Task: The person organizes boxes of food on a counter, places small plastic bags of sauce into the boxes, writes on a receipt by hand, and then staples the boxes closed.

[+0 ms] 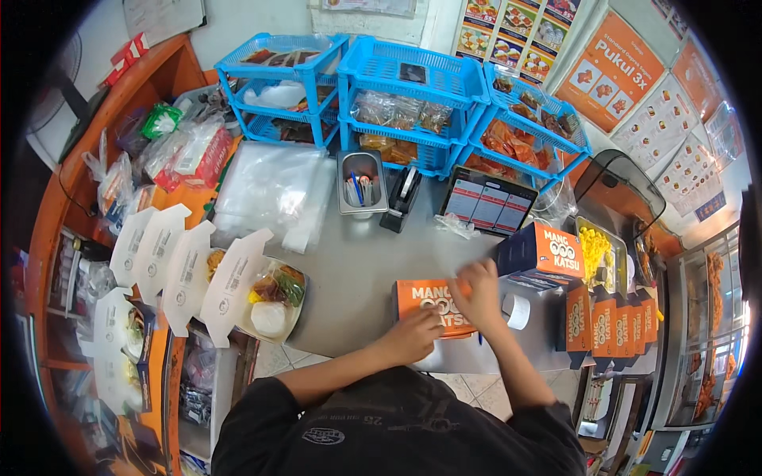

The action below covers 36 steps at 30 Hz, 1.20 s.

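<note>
An orange printed cardboard food box (417, 293) lies on the steel counter in front of me. My left hand (415, 338) rests on the box's lower middle, fingers bent over its top. Above the box's right part is my right hand (478, 291), its fingers curled together near something small and orange; whether it grips that is unclear. A blurred, see-through patch shows just above this hand. To the right of the box stands a white paper roll (516, 311). Behind it is a dark and orange box (539, 253) on a flat dark one.
Open food boxes (271, 303) with rice and toppings stand at left, beside clear plastic bags (271, 184). A tape dispenser (402, 199), a steel pen container (362, 181) and a tablet (488, 199) line the back, below blue basket racks (414, 77). Folded orange boxes (604, 327) stand right.
</note>
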Available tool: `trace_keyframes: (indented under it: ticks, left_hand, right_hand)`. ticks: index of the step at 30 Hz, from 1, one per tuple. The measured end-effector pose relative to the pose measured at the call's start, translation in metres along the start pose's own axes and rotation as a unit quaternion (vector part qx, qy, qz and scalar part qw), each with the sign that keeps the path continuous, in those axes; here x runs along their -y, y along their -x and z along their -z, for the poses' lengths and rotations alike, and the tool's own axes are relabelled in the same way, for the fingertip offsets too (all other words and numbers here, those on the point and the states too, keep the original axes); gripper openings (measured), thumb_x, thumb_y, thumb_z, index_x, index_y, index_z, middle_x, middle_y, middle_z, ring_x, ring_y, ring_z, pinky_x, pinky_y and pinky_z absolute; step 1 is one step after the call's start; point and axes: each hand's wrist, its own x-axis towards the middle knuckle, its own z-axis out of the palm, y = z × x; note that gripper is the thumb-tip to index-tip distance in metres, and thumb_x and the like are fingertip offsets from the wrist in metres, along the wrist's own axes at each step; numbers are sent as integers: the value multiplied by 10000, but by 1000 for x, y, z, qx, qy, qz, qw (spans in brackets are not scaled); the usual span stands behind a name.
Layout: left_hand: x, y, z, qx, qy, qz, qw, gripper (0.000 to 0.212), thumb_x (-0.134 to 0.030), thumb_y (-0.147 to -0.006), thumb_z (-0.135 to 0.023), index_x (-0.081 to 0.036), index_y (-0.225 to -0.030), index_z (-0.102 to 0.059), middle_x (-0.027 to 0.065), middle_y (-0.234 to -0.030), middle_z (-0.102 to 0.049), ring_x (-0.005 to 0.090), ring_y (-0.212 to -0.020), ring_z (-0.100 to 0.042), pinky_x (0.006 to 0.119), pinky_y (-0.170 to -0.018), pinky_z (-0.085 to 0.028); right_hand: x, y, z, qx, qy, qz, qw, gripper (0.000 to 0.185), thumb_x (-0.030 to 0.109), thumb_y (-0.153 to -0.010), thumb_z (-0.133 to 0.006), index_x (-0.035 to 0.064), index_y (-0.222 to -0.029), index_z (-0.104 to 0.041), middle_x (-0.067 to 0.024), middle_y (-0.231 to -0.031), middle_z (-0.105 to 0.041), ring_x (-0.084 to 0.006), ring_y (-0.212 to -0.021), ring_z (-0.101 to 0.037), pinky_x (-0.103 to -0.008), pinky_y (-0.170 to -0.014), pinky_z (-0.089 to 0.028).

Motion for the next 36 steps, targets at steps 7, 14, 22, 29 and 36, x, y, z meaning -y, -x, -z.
trace_keyframes:
  ticks: [7,14,22,29,36]
  left_hand:
    - [-9,3,-33,-17,-2,-49,999,155,-173,-755,-626,-90,-884,-608,62,-985,-571,265,-1053,-530,410,-984,-397]
    - [-3,4,-30,-15,32,-48,998,135,-164,-798,-641,-97,-915,-644,76,-1080,-581,253,-1082,-556,369,-904,-462]
    - [-10,0,-39,-1,72,28,997,222,-161,-757,-655,-41,-939,-610,152,-1040,-577,300,-979,-599,404,-784,-495]
    - [-16,-29,-5,-6,-3,2,1000,107,-102,-700,-656,-10,-728,-610,170,-1070,-576,328,-1088,-536,412,-842,-471]
    - [-16,-29,-18,5,81,-45,996,190,8,-712,-613,-24,-899,-599,196,-1282,-414,368,-1092,-522,465,-923,-436]
  right_hand:
    - [-22,-153,-159,12,-492,-526,693,319,294,-802,-725,5,-922,-667,-59,-818,-611,-141,-645,-552,-282,-557,-459]
    - [-29,-116,-209,-3,-484,-454,748,195,259,-781,-734,70,-763,-689,-58,-681,-623,-174,-506,-509,-329,-492,-412]
    - [-30,-116,-137,134,87,-216,963,178,215,-747,-654,66,-834,-698,-191,-894,-671,-329,-901,-656,-410,-757,-533]
    - [-10,14,15,-78,-357,-194,911,93,38,-879,-568,-27,-882,-634,-96,-781,-655,-140,-729,-622,-277,-667,-511]
    - [40,130,5,-94,-512,-425,741,860,-85,-843,-563,76,-1471,0,-127,-708,-627,-153,-607,-614,-288,-571,-532]
